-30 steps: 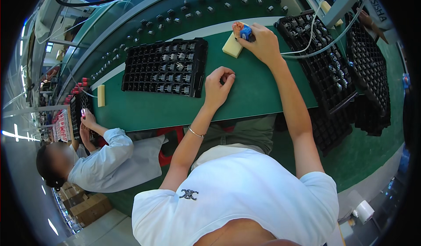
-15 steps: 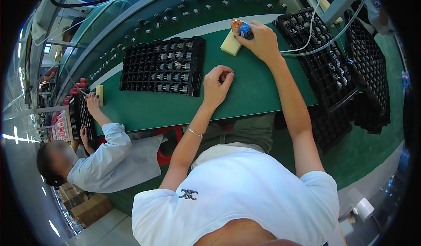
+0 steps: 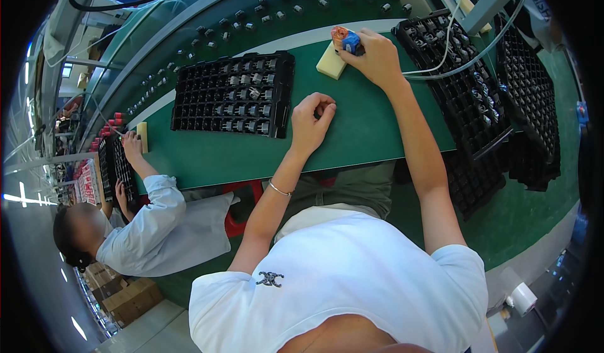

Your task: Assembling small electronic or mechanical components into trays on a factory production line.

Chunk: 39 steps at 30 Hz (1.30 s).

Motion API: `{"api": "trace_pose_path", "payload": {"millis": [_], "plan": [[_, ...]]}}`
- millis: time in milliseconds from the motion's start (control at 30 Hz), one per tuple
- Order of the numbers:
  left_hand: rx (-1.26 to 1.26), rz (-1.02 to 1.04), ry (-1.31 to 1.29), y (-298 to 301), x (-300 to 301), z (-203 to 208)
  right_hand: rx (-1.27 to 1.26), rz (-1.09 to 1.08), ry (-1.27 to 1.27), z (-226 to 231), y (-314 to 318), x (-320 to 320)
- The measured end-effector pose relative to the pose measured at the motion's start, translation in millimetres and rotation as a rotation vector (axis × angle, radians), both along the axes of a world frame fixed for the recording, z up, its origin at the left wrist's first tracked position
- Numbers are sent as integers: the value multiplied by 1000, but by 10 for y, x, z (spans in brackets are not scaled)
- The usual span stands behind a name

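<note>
My right hand (image 3: 377, 57) is closed round a small blue piece (image 3: 351, 42) at the far side of the green table (image 3: 358, 123). An orange, round-ended part (image 3: 340, 35) sits against the blue piece's left side; its exact kind is unclear. Just below them lies a pale yellow sponge block (image 3: 331, 62). Nearer to me, my left hand (image 3: 309, 123) rests on the table with its fingers curled. Something dark shows between those fingers, too small to name. Left of this hand is a black compartment tray (image 3: 204, 98), its right part filled with small metal-pronged parts.
On the right, another black tray (image 3: 462, 111) of parts lies beneath thin hoses (image 3: 469, 65), with more stacked trays (image 3: 528, 95) beyond. Many small parts (image 3: 264, 19) stand on the green strip behind the table. A co-worker (image 3: 145, 227) sits at the left end.
The orange part looks slightly different, and the bright spot at its middle no longer shows. My hands and the trays have kept their places.
</note>
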State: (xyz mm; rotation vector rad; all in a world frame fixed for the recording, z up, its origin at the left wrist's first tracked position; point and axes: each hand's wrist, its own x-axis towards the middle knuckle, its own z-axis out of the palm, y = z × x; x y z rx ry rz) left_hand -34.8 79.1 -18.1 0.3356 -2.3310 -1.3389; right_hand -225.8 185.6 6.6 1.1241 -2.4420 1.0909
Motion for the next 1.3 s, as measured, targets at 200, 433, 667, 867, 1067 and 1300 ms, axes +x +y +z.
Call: {"api": "trace_pose_path", "payload": {"millis": [200, 433, 667, 867, 1067, 1300], "plan": [[-19, 37, -7, -33, -8, 20, 32, 4, 10, -4, -14, -20], [-623, 191, -192, -187, -567, 119, -153, 61, -8, -60, -53, 21], [-679, 199, -162, -114, -540, 43, -95, 79, -73, 22, 39, 77], [-561, 187, -107, -121, -478, 32, -70, 61, -58, 12, 37, 87], [-480, 211, -109, -129, -497, 24, -52, 57, -64, -18, 40, 70], [-486, 205, -96, -120, -486, 33, -47, 50, -55, -33, 40, 73]]}}
